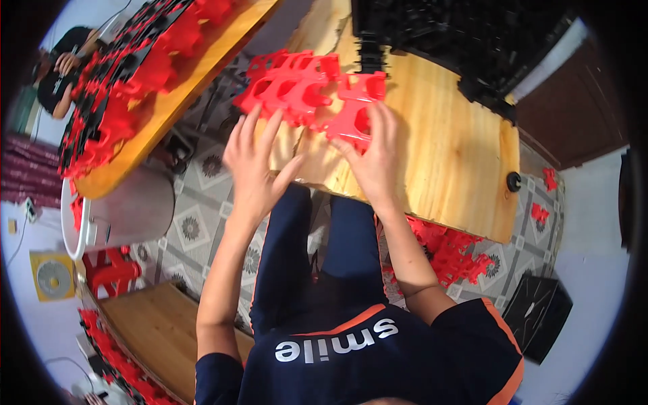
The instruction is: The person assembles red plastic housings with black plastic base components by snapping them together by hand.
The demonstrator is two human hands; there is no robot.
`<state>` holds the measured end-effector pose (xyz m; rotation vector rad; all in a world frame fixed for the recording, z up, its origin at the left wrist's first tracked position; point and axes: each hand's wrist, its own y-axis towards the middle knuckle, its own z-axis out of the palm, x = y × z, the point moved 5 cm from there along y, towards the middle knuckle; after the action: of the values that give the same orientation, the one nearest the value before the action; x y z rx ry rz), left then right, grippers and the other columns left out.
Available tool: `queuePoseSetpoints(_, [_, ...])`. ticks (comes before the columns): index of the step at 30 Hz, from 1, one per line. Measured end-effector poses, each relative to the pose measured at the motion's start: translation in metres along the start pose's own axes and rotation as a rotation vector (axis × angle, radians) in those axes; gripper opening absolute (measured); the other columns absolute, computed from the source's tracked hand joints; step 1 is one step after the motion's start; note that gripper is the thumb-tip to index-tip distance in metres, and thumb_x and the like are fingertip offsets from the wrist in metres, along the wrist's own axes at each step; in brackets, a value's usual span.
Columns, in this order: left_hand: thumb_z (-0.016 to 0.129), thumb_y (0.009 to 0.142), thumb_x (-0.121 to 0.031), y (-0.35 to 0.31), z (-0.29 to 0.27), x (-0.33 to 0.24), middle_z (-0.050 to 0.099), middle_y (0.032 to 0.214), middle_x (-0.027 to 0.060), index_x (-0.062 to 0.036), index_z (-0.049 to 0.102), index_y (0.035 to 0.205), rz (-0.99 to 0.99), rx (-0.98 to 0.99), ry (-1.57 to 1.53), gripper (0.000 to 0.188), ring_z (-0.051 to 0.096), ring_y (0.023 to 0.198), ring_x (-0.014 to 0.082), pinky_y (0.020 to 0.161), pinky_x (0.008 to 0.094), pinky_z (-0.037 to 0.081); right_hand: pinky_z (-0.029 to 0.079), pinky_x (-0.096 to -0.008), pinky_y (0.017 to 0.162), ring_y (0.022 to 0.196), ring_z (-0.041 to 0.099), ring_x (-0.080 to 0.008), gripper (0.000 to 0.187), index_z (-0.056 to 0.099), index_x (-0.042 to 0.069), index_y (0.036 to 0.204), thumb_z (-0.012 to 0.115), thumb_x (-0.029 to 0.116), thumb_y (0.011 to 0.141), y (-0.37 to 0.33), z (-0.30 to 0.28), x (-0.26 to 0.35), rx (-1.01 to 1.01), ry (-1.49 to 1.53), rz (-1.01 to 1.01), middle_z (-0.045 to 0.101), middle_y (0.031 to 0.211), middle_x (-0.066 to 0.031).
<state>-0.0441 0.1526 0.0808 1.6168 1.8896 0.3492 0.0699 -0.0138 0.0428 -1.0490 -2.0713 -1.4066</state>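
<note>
Rows of red moulded plastic parts (290, 88) with round openings lie side by side at the far left of the wooden table. My left hand (255, 162) is open, fingers spread, with its fingertips at the near edge of these rows. To the right, a separate red plastic part (351, 120) sits between the thumb and fingers of my right hand (375, 165). That part's far end comes close to a stack of black plastic pieces (370, 54). My right fingers hide some of its right side.
A large mass of black parts (432, 40) covers the table's back. More red parts (445, 253) lie beneath the wooden table (459, 162). At left stand another table (196, 81) loaded with red and black parts, and a white bucket (135, 209). A person (64, 74) sits beyond.
</note>
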Motion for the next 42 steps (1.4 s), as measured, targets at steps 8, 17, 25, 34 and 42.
queuePoseSetpoints(8, [0.069, 0.082, -0.045, 0.036, 0.086, 0.001, 0.031, 0.150, 0.0157, -0.0216, 0.048, 0.139, 0.019, -0.028, 0.083, 0.065, 0.023, 0.133, 0.0484, 0.107, 0.0599, 0.023, 0.054, -0.0322, 0.086, 0.121, 0.055, -0.0260, 0.021, 0.065, -0.004, 0.101, 0.072, -0.001, 0.081, -0.017, -0.064, -0.028, -0.075, 0.023, 0.091, 0.044, 0.145, -0.0181])
queuePoseSetpoints(17, [0.082, 0.077, -0.018, 0.017, 0.069, -0.078, 0.034, 0.144, 0.0255, -0.0096, -0.008, 0.153, -0.572, 0.253, -1.555, 0.118, 0.045, 0.129, 0.0332, 0.105, 0.0445, 0.041, 0.052, -0.0317, 0.075, 0.087, 0.067, -0.0206, 0.021, 0.069, 0.003, 0.100, 0.073, 0.017, 0.085, 0.007, -0.090, 0.030, 0.579, 0.173, -0.461, 0.059, 0.126, -0.0174])
queuePoseSetpoints(25, [0.067, 0.090, -0.015, -0.033, 0.096, -0.069, 0.054, 0.120, 0.0115, -0.0152, 0.014, 0.151, -0.818, 0.390, -1.866, 0.081, 0.061, 0.108, 0.0242, 0.089, 0.0434, 0.051, 0.050, -0.0394, 0.087, 0.111, 0.059, -0.0319, 0.041, 0.059, 0.010, 0.124, 0.069, 0.025, 0.087, 0.115, 0.058, -0.121, 0.208, -0.455, -0.376, 0.054, 0.133, -0.0152])
queuePoseSetpoints(34, [0.072, 0.083, -0.005, -0.038, 0.115, -0.057, 0.056, 0.110, 0.0092, -0.0100, 0.036, 0.118, -1.133, 0.095, -1.743, 0.050, 0.063, 0.096, 0.0212, 0.075, 0.0336, 0.054, 0.054, -0.0330, 0.063, 0.064, 0.065, -0.0237, 0.026, 0.055, 0.004, 0.113, 0.057, 0.025, 0.097, 0.057, -0.035, -0.085, 0.000, -0.115, 0.332, 0.069, 0.091, -0.0130])
queuePoseSetpoints(42, [0.062, 0.096, -0.031, -0.074, 0.088, -0.043, 0.058, 0.127, 0.0146, -0.0055, 0.053, 0.124, -1.203, 0.304, -2.043, 0.039, 0.057, 0.118, 0.0257, 0.101, 0.0463, 0.049, 0.051, -0.0320, 0.062, 0.065, 0.064, -0.0223, 0.025, 0.062, 0.003, 0.100, 0.054, 0.026, 0.099, 0.017, -0.140, -0.106, 0.167, -0.205, 0.782, 0.068, 0.083, -0.0088])
